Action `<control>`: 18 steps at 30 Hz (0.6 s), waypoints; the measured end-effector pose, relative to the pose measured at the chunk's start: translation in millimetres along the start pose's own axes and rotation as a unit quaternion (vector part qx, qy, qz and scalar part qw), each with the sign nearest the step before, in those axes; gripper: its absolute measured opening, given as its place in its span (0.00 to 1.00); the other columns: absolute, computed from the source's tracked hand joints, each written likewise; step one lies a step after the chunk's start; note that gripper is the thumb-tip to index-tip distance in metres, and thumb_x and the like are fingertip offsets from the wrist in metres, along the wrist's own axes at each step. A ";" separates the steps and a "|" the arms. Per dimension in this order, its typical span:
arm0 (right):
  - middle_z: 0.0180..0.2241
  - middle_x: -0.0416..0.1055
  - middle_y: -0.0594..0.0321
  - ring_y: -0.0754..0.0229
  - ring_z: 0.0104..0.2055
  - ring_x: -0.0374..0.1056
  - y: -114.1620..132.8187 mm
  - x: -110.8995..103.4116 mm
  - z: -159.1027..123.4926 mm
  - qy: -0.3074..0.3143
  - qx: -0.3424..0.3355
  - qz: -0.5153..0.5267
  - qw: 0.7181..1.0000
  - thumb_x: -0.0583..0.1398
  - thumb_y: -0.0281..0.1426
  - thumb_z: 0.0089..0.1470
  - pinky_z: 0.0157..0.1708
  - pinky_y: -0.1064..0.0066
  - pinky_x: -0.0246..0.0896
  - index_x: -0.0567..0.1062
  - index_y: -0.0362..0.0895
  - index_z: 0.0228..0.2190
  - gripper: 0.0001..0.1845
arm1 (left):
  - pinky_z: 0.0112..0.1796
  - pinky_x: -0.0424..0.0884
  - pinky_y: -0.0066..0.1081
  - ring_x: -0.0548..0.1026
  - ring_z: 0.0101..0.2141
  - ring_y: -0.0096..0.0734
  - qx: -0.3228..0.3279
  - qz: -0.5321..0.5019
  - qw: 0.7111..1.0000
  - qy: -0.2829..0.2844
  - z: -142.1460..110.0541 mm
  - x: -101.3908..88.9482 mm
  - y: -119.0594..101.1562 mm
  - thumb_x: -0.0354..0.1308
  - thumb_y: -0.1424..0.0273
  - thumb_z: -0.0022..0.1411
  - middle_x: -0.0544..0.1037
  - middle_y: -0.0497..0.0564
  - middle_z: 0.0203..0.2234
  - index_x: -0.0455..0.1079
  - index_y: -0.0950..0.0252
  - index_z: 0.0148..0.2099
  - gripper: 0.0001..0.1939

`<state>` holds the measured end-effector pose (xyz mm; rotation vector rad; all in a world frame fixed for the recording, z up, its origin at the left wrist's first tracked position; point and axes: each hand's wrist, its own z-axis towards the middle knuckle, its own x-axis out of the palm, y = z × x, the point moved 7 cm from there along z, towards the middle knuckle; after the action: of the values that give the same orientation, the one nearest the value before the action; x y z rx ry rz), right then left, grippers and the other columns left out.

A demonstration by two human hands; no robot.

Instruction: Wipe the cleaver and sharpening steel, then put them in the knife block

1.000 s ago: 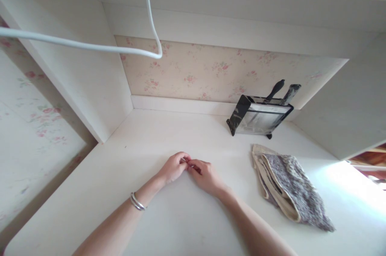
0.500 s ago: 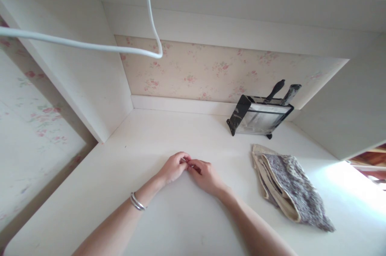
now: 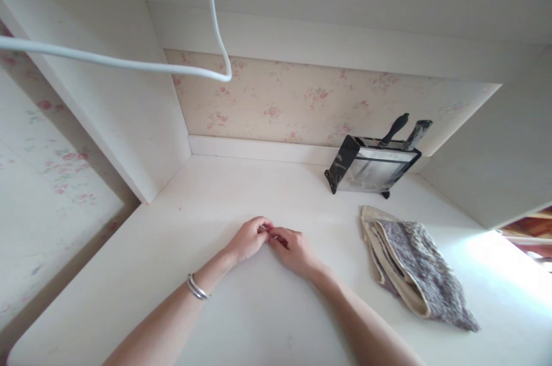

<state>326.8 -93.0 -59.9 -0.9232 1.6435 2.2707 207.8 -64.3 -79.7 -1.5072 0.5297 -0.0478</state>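
My left hand [image 3: 250,239] and my right hand [image 3: 295,251] meet at their fingertips over the white desktop [image 3: 267,308]. Both are closed in a pinch, thumbs against fingers. Whatever lies between the fingertips, if anything, is too small or hidden to make out. A silver bangle [image 3: 197,287] circles my left wrist. Right of my right hand, apart from it, lies a folded grey and beige cloth [image 3: 425,268] with a shaggy face.
A knife block [image 3: 373,167] with black ends and two handles stands at the back right. Above, a white cable [image 3: 129,63] hangs across the left. White panels [image 3: 159,141] flank the desktop, and flowered wallpaper [image 3: 276,101] covers the back.
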 end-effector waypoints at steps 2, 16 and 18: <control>0.36 0.76 0.62 0.62 0.35 0.70 0.4 -0.1 -0.2 0.000 -0.001 0.001 1.000 0.53 0.32 0.58 0.34 0.73 0.61 0.76 0.47 0.40 0.12 | 0.41 0.69 0.29 0.75 0.36 0.32 -0.003 0.002 1.000 -0.002 -0.4 -0.2 -0.1 0.50 0.75 0.53 0.77 0.50 0.34 0.70 0.63 0.39 0.11; 0.37 0.76 0.63 0.62 0.35 0.70 -1.1 0.2 -0.1 0.000 -0.003 -0.003 1.000 0.54 0.32 0.58 0.35 0.73 0.61 0.75 0.47 0.40 0.12 | 0.41 0.68 0.28 0.75 0.38 0.32 -0.012 0.009 1.000 -0.002 -2.0 -1.7 -6.5 0.50 0.76 0.52 0.77 0.50 0.35 0.70 0.63 0.39 0.12; 0.37 0.76 0.63 0.62 0.35 0.70 -1.1 0.0 -0.1 -0.002 -0.002 -0.004 1.000 0.54 0.32 0.58 0.34 0.73 0.61 0.75 0.47 0.40 0.12 | 0.41 0.68 0.28 0.75 0.37 0.32 -0.007 0.010 1.000 -0.002 -1.7 -1.5 -6.3 0.50 0.76 0.52 0.77 0.50 0.35 0.70 0.63 0.39 0.12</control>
<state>327.3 -92.6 -60.8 -0.9249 1.6307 2.2702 207.7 -65.9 -73.2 -1.5146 0.5417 -0.0256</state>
